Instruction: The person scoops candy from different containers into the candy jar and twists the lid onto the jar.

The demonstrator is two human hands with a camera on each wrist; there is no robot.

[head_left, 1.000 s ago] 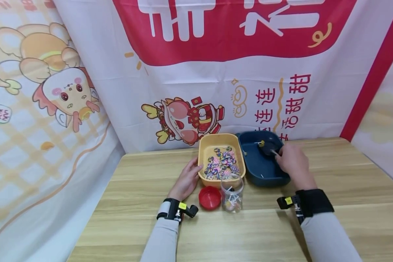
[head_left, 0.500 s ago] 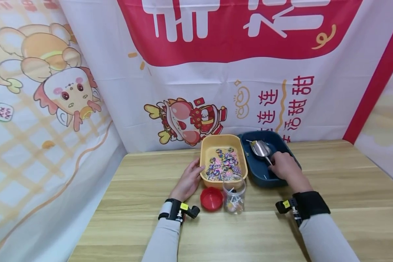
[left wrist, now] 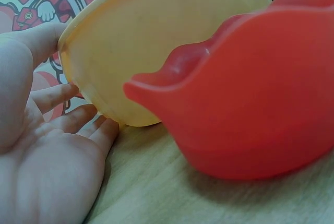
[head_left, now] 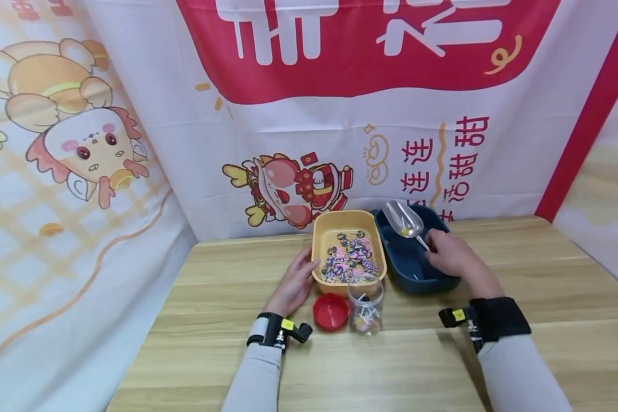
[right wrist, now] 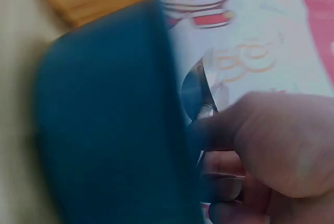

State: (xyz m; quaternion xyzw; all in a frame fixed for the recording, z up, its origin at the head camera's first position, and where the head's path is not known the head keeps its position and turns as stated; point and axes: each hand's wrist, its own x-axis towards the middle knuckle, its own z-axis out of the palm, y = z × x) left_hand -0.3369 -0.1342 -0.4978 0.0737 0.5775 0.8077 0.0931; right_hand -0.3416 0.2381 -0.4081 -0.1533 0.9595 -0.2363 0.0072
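Observation:
My left hand (head_left: 294, 280) holds the left side of a yellow bin (head_left: 323, 223), thumb at the rim and fingers against the outer wall. Swirl-patterned lollipops (head_left: 347, 257) lie inside the bin. In my right hand (head_left: 453, 254) is the handle of a metal scoop (head_left: 395, 213), raised over the back of a dark blue bin (head_left: 401, 260). A lollipop with a yellow head (head_left: 405, 232) rests in the scoop's bowl. The right wrist view is blurred; the blue bin's wall hides part of the scoop (right wrist: 195, 91) there.
A clear jar (head_left: 365, 292) with several lollipops stands before the yellow bin. Left of it sits a scalloped red lid (head_left: 331, 312), large in the left wrist view. A printed cloth (head_left: 288, 114) hangs behind the wooden table (head_left: 211, 320).
My right hand has lifted the scoop from inside the blue bin, tilting its bowl up with a lollipop in it. The left hand stays at the yellow bin.

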